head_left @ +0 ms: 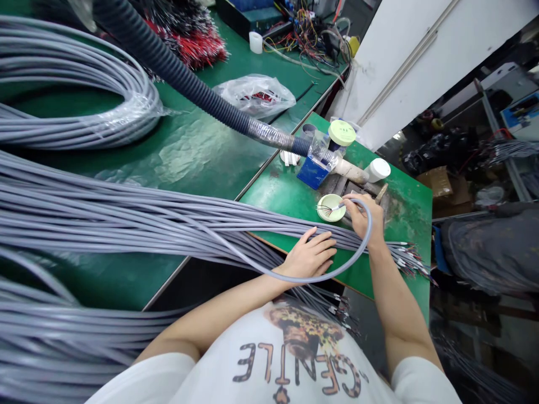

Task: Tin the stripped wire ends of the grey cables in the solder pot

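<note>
My right hand (365, 219) pinches a grey cable (352, 259) near its stripped end. The thin bare-ended wires (327, 210) of that end lie in a small pale-green bowl (336, 215). From my right hand the cable loops round and passes over my left wrist toward the left. My left hand (311, 252) lies with fingers spread on a long bundle of grey cables (269, 220). The bundle's stripped ends (408, 258) show coloured wires at the right part of the green board.
A ribbed hose (181, 73) crosses above the green table (168, 286), ending near a blue box (312, 171). Beside it stand a white jar (378, 169) and a yellow-lidded tub (341, 132). A cable coil (126, 112) lies upper left, a plastic bag (256, 95) behind.
</note>
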Tool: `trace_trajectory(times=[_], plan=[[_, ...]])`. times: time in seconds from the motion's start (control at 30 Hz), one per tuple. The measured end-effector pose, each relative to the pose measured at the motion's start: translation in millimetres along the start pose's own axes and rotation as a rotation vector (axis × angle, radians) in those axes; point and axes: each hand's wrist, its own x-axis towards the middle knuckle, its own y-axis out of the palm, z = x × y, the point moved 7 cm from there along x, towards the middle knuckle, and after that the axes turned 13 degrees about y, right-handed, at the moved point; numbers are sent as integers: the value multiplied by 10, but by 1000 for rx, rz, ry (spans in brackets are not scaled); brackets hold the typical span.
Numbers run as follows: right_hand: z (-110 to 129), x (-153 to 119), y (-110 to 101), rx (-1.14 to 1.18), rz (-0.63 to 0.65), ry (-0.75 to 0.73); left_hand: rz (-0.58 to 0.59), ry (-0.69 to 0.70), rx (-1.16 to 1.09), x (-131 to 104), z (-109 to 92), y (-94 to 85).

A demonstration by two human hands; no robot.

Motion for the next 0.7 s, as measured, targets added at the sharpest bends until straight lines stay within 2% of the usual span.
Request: trace_trajectory(times=[0.1,0.2,0.37,0.5,0.7], plan=[[68,-34,-112,7,-44,-17,17,-3,11,-6,8,16],[80,-75,-333,25,-165,4,32,1,29,-4,-6,9],[-186,-24,-642,-3,-317,62,74,-15,42,16,-45,-31],[-535,151,-680,-68,-327,73,77,-23,50,27,-60,-53],[-890,355,-554,-100,-324,132,86,-18,42,17,-53,-38]])
